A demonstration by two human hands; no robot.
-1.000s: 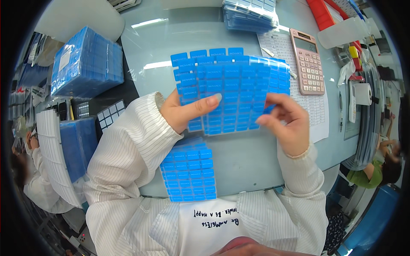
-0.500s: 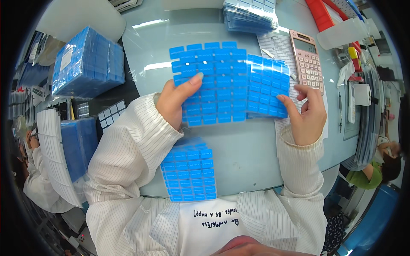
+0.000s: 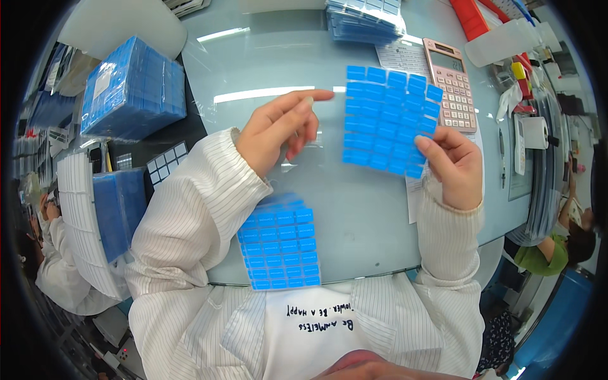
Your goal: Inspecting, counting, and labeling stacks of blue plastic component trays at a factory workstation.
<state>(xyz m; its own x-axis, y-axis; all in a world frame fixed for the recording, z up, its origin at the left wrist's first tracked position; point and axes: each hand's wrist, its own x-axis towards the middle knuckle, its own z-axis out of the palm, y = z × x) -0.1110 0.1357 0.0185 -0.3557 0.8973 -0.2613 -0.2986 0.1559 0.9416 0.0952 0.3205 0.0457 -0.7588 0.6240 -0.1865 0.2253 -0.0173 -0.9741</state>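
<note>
My right hand point(image 3: 457, 166) grips a sheet of blue rectangular labels point(image 3: 387, 123) by its right edge, thumb on top and fingers behind. The sheet is raised above the table, and I cannot tell whether it is one or several together. Left of it, my left hand point(image 3: 278, 130) holds nothing; its index finger is stretched toward the sheet and the others are loosely bent, apart from it. A stack of similar blue label sheets point(image 3: 282, 247) lies at the table's near edge, below my left wrist.
A pink calculator point(image 3: 451, 85) rests on printed paper at the right. Further blue sheets point(image 3: 364, 25) are piled at the far edge. A wrapped blue bundle point(image 3: 134, 88) stands on the left, a red bin point(image 3: 470, 18) at the far right. Other people sit on both sides.
My left hand has let go of the blue label sheet it held and drawn clear of it. The sheets now hang together in my right hand, lifted and tilted.
</note>
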